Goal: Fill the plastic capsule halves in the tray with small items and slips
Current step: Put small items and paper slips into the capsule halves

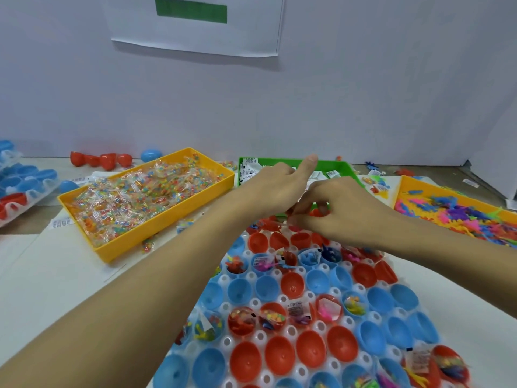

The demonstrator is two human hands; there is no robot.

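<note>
A white tray (253,301) holds rows of red and blue capsule halves (292,284); some carry small toys, candy packets and paper slips, others are bare inside. Both hands meet over the tray's far rows. My left hand (275,189) has its thumb raised and its fingers curled down toward a bunch of white paper slips (303,195) that shows between the two hands. My right hand (333,210) pinches at the same spot with its fingertips. Which hand carries the slips I cannot make out.
A yellow bin of candy packets (145,196) sits to the left. A green bin of slips (253,169) lies behind the hands. At the right is an orange bin of colourful toys (458,212). Loose capsule halves (103,159) and another capsule tray (16,189) are far left.
</note>
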